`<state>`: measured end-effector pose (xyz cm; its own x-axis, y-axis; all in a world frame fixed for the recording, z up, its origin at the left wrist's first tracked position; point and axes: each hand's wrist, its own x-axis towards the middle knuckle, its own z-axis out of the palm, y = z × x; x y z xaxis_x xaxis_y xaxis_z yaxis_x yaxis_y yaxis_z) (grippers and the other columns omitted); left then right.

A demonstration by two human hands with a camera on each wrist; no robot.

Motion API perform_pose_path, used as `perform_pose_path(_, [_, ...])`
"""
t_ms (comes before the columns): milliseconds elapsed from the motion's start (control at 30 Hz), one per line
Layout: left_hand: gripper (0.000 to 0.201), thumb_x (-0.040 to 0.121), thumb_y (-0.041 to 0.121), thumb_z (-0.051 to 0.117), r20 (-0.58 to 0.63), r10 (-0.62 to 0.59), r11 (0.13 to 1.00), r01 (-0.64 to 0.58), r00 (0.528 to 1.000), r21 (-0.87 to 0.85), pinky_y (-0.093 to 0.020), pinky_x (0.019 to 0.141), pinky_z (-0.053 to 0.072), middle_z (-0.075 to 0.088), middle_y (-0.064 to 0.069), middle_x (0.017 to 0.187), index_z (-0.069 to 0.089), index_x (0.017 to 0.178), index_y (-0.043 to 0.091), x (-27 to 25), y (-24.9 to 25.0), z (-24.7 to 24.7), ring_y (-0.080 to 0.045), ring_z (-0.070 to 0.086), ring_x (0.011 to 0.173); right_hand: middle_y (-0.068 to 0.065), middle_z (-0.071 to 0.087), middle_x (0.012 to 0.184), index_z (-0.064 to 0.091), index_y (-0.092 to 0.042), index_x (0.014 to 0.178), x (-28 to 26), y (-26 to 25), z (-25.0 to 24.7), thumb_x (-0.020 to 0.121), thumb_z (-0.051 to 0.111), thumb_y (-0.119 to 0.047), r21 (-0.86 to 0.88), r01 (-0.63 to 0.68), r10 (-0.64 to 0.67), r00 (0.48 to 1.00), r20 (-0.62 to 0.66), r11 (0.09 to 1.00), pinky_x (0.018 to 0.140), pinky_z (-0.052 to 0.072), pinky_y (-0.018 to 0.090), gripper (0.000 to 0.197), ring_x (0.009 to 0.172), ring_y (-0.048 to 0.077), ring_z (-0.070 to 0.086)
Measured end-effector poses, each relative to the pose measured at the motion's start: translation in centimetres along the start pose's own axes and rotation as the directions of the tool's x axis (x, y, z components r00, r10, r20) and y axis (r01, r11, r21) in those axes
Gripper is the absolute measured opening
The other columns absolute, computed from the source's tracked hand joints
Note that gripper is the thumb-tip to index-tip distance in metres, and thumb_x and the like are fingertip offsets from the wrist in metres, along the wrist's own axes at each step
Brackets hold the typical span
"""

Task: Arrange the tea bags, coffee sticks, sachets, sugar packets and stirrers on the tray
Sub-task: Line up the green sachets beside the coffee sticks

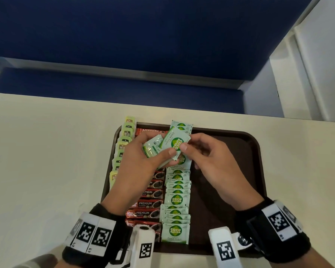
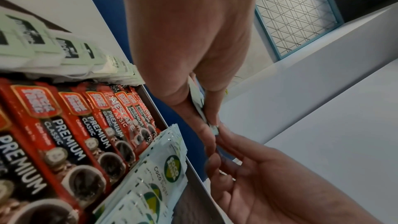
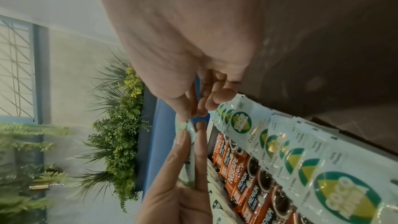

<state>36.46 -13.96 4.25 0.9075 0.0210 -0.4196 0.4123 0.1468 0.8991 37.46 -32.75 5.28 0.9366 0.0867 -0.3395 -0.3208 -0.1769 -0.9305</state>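
Note:
A dark brown tray (image 1: 240,151) lies on the cream table. On it run three columns: pale green tea bags (image 1: 124,144) at the left, red coffee sticks (image 1: 147,206) in the middle, green-and-white Coco Natura sugar packets (image 1: 175,198) beside them. Above the tray my left hand (image 1: 143,157) holds a small stack of sugar packets (image 1: 153,147). My right hand (image 1: 199,151) pinches the corner of the top sugar packet (image 1: 175,144) between thumb and forefinger. In the wrist views the pinched sugar packet edge (image 2: 212,127) (image 3: 185,125) shows between both hands' fingertips.
The right half of the tray (image 1: 230,180) is bare brown surface. The cream table (image 1: 46,151) extends left of the tray. A blue bench seat (image 1: 124,84) sits beyond the far table edge, and a white wall (image 1: 321,64) stands at the right.

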Motion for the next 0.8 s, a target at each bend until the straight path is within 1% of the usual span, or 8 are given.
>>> perform_pose_path(133, [0.031, 0.087, 0.003, 0.085, 0.042, -0.024, 1.000, 0.024, 0.999, 0.020, -0.036, 0.074, 0.069, 0.083, -0.010, 0.103, 0.068, 0.113, 0.007, -0.4, 0.4, 0.3, -0.031, 0.083, 0.089, -0.011, 0.079, 0.113, 0.074, -0.021, 0.117, -0.2, -0.2, -0.4, 0.103, 0.068, -0.027, 0.006, -0.006, 0.006, 1.000, 0.002, 1.000, 0.073, 0.054, 0.017, 0.017, 0.097, 0.002, 0.071])
perform_pose_path(300, [0.029, 0.089, 0.003, 0.084, 0.060, -0.010, 0.998, 0.007, 0.998, 0.064, -0.030, 0.069, 0.067, 0.084, -0.008, 0.099, 0.069, 0.113, 0.005, -0.6, 0.5, 0.7, -0.030, 0.083, 0.083, -0.008, 0.078, 0.118, 0.063, -0.026, 0.138, -0.6, 0.0, 0.0, 0.105, 0.065, -0.022, -0.024, -0.002, 0.004, 0.996, 0.090, 1.000, 0.086, 0.062, 0.028, 0.033, 0.108, 0.009, 0.074])
perform_pose_path(367, [0.026, 0.093, 0.003, 0.080, 0.042, -0.015, 0.997, 0.012, 0.999, 0.071, -0.029, 0.072, 0.068, 0.084, -0.009, 0.101, 0.068, 0.115, 0.005, -0.5, 0.2, 0.6, -0.028, 0.083, 0.084, -0.007, 0.076, 0.120, 0.062, -0.027, 0.139, -0.3, 0.3, -0.4, 0.106, 0.063, -0.014, -0.049, 0.014, -0.012, 0.999, 0.048, 0.999, 0.084, 0.063, 0.028, 0.036, 0.110, 0.009, 0.073])
perform_pose_path(433, [0.020, 0.100, 0.000, 0.071, 0.004, -0.041, 0.999, 0.041, 0.999, 0.032, -0.038, 0.080, 0.069, 0.082, -0.012, 0.107, 0.066, 0.119, 0.006, -0.3, -0.3, 0.1, -0.030, 0.083, 0.090, -0.008, 0.073, 0.123, 0.062, -0.029, 0.142, 0.0, 0.5, -0.9, 0.109, 0.056, -0.008, -0.089, 0.033, -0.032, 0.999, 0.013, 0.996, 0.078, 0.062, 0.023, 0.040, 0.111, 0.005, 0.071])
perform_pose_path(533, [0.023, 0.105, -0.003, 0.055, -0.061, -0.059, 0.998, 0.061, 0.996, 0.025, -0.042, 0.090, 0.066, 0.075, -0.013, 0.117, 0.066, 0.120, 0.011, -0.2, -0.9, -0.7, -0.025, 0.082, 0.096, -0.010, 0.067, 0.125, 0.059, -0.034, 0.146, 0.1, 1.4, -1.4, 0.109, 0.054, -0.008, -0.330, 0.132, -0.114, 0.991, 0.075, 0.935, 0.082, 0.060, 0.024, 0.046, 0.112, 0.004, 0.067])
perform_pose_path(633, [0.026, 0.107, 0.002, 0.054, -0.132, -0.018, 0.997, 0.028, 0.991, 0.078, -0.043, 0.095, 0.063, 0.072, -0.005, 0.120, 0.066, 0.123, 0.019, -0.3, -1.2, -1.3, -0.019, 0.082, 0.092, -0.017, 0.066, 0.105, 0.062, -0.034, 0.133, -0.1, 2.3, -1.3, 0.106, 0.062, -0.013, -0.518, 0.203, -0.150, 0.978, 0.142, 0.831, 0.089, 0.055, 0.030, 0.034, 0.104, 0.005, 0.064])
perform_pose_path(700, [0.026, 0.107, 0.003, 0.056, -0.182, 0.007, 0.996, 0.009, 0.983, 0.088, -0.042, 0.093, 0.064, 0.070, -0.001, 0.122, 0.066, 0.124, 0.020, -0.3, -1.4, -1.6, -0.020, 0.082, 0.089, -0.019, 0.066, 0.105, 0.064, -0.033, 0.122, -0.2, 2.5, -1.0, 0.106, 0.063, -0.014, -0.552, 0.225, -0.165, 0.974, 0.157, 0.803, 0.089, 0.054, 0.030, 0.025, 0.105, 0.003, 0.061])
perform_pose_path(800, [0.029, 0.105, 0.005, 0.058, -0.240, 0.004, 0.997, 0.014, 0.971, 0.074, -0.035, 0.080, 0.065, 0.072, -0.001, 0.122, 0.066, 0.123, 0.027, -0.2, -1.4, -1.9, -0.022, 0.082, 0.085, -0.019, 0.068, 0.111, 0.068, -0.028, 0.119, -0.4, 2.6, -0.5, 0.106, 0.062, -0.014, -0.579, 0.279, -0.212, 0.960, 0.182, 0.766, 0.090, 0.051, 0.025, 0.020, 0.109, 0.004, 0.058])
